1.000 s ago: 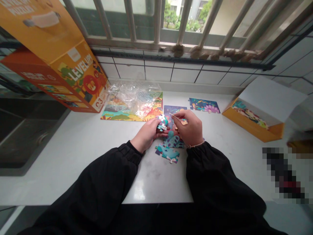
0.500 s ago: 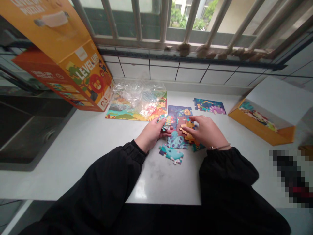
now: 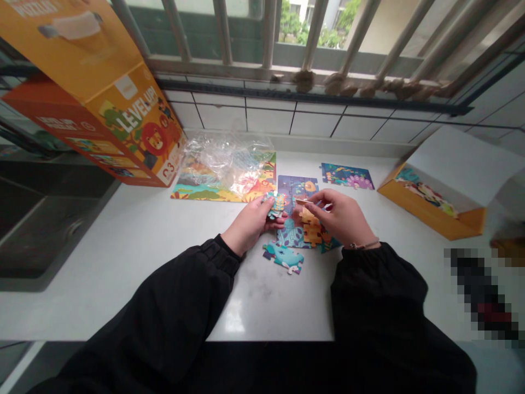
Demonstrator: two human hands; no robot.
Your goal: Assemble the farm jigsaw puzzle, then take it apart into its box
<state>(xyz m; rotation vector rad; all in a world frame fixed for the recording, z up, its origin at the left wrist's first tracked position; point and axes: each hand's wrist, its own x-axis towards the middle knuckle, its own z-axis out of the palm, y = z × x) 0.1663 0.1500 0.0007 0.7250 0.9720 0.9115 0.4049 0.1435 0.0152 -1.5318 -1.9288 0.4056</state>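
Observation:
My left hand (image 3: 251, 223) is closed on a small stack of puzzle pieces (image 3: 275, 204), held just above the white counter (image 3: 123, 257). My right hand (image 3: 338, 216) pinches a single thin puzzle piece (image 3: 304, 202) edge-on between thumb and fingers, above a partly assembled puzzle (image 3: 298, 210) with blue, teal and orange parts. A loose teal piece (image 3: 284, 257) lies on the counter just in front of both hands.
A finished colourful puzzle under a clear plastic bag (image 3: 225, 164) lies behind my left hand. A small blue puzzle section (image 3: 346, 175) sits at the back right. An orange puzzle box (image 3: 102, 93) leans at the left, an open orange box (image 3: 435, 202) stands at the right. A dark sink (image 3: 36, 230) is far left.
My right hand had pressed orange pieces flat on the puzzle half a second ago; now it is lifted and pinches one piece. My left hand has stayed in place with its stack.

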